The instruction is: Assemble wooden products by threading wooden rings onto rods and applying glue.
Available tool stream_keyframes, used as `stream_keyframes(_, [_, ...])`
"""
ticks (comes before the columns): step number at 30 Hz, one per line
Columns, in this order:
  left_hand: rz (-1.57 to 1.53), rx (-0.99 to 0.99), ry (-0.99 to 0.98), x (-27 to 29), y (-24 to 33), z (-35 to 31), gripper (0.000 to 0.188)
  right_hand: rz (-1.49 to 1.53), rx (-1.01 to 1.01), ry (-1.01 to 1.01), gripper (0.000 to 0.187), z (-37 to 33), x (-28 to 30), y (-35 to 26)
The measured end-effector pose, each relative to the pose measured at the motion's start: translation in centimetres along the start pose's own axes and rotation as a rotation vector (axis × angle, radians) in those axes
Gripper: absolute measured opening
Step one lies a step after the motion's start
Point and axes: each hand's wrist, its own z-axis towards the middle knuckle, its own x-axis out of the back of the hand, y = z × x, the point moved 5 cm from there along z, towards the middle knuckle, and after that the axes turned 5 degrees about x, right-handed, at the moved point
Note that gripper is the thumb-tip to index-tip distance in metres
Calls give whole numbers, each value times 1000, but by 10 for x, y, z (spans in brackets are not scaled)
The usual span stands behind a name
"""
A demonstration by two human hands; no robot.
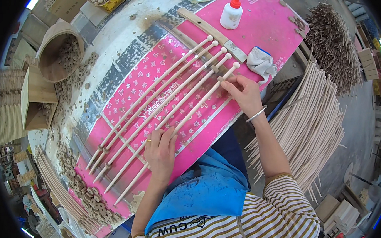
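Note:
Several thin wooden rods (163, 99) with round knobs at their far right ends lie side by side on a pink patterned sheet. My left hand (160, 152) has its fingers closed on the nearest rod (197, 106), around its middle. Thumb and fingertips of my right hand (243, 92) pinch a small brown wooden ring (220, 78) on that same rod, just below its knob (236, 65). A similar ring (215, 68) sits on the neighbouring rod. More rings (108, 165) are on other rods toward their lower left ends.
Beyond the rods stand a white glue bottle (231, 16) with a red tip and a crumpled white glove (261, 63). Loose wooden rings (90, 199) heap up at the left, near a tipped round container (60, 48). Bundled rods (304, 125) fill the right side.

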Motion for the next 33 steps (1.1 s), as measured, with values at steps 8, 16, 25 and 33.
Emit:
stream_keyframes(8, [140,-85,39,-22,2,16,26,-462,310,237,18,5,8,-10])
stream_keyframes(16, [173,-104,63,-21,4,21,32,-458,385,265,15,10,4,-10])
stream_keyframes(25, [227,8,46,25,-46,48,36,-263,365,263,14,10,10,2])
stream_keyframes(33, [52,7,6,34,-62,50,19,-307,448,291,9,-16,4,-24])
